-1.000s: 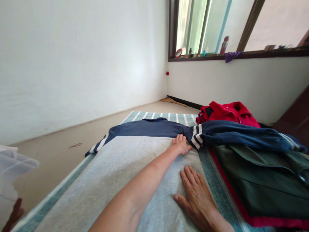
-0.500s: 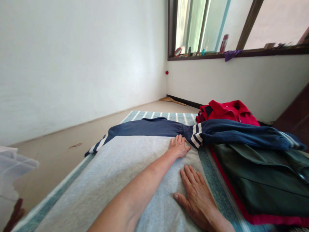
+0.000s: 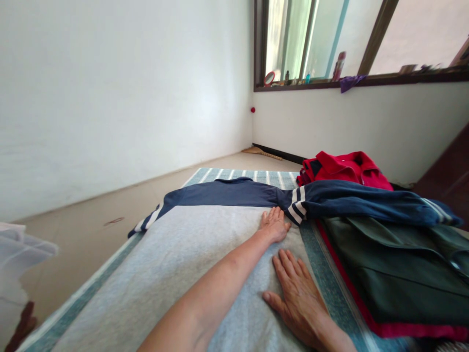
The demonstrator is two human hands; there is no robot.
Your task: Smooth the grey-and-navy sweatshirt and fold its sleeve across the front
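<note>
- One teal striped mat (image 3: 314, 254);
- one grey sweatshirt with navy shoulders (image 3: 164, 274) spread flat along the mat's middle, collar at the far edge;
- left hand (image 3: 274, 225) open, flat below the navy band;
- right hand (image 3: 295, 303) open, fingers spread, flat on the grey body; nothing gripped

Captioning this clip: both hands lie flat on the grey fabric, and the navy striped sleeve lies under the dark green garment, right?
No: the head view shows the navy striped sleeve on top of the dark green garment, not under it. The left hand and right hand lie flat on the grey fabric.
</note>
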